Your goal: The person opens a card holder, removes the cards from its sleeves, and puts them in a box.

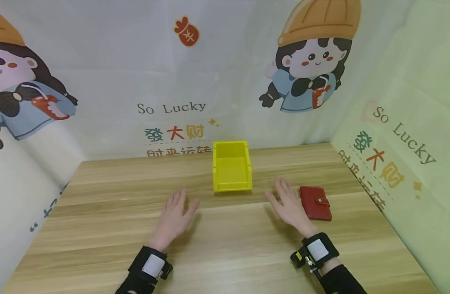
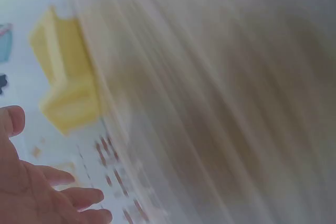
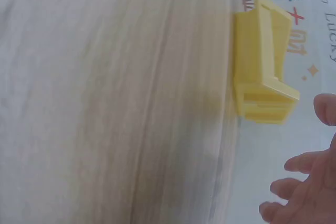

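Currently, the left hand [image 1: 173, 217] and right hand [image 1: 289, 205] hold nothing, fingers extended, thumbs apart; an outward sweep could skew the red snap-strap wallet [image 1: 314, 203] just beside the right on the desk [image 1: 225, 249], while reaching forward might bump the yellow low-fronted bin [image 1: 233, 186] beyond.

Smooth plastic is suggested by the yellow bin [image 1: 232, 188] – its finish might be called satin rather than glossy. The table [image 1: 228, 249] is surfaced in streaked wood grain, smooth and faintly sheened. Leather, or a likeness of it, is seen on the red wallet [image 1: 313, 210], and a metallic look is given by its snap [image 1: 319, 200]. The wall covering [image 1: 114, 69] is lightly creased – whether cloth or plastic sheet cannot be told.
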`<action>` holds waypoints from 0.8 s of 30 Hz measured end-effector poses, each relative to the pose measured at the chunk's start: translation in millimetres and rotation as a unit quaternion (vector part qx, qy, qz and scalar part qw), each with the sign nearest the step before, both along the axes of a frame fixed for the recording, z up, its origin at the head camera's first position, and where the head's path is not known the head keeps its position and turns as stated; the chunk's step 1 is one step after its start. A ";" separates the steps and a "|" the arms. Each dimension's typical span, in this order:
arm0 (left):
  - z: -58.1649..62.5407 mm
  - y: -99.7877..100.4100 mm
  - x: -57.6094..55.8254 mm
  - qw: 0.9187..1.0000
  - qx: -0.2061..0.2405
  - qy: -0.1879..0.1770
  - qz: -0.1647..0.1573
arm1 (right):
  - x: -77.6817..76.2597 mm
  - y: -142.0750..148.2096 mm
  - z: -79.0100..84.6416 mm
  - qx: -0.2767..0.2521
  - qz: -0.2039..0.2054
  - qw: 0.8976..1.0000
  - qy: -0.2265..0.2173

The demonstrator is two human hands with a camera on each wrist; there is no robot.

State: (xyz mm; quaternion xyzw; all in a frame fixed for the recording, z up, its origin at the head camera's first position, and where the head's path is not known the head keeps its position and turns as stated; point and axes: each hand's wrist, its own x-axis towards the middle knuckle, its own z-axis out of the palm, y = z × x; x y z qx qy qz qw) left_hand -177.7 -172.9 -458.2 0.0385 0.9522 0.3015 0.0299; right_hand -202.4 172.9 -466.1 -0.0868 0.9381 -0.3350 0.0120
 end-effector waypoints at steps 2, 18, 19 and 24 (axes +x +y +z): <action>-0.1 14.2 1.0 0.999 0.042 0.002 -0.018 | 2.0 4.6 2.7 -0.046 0.002 0.999 -0.012; -11.6 113.9 -7.6 0.964 0.248 0.016 -0.092 | 19.9 67.3 5.0 -0.135 -0.171 0.972 0.086; -12.6 119.7 -9.2 0.962 0.254 0.012 -0.099 | 19.6 73.6 4.1 -0.118 -0.183 0.973 0.080; -16.5 147.2 -16.8 0.951 0.279 -0.001 -0.132 | 16.0 99.5 2.5 -0.041 -0.193 0.980 0.016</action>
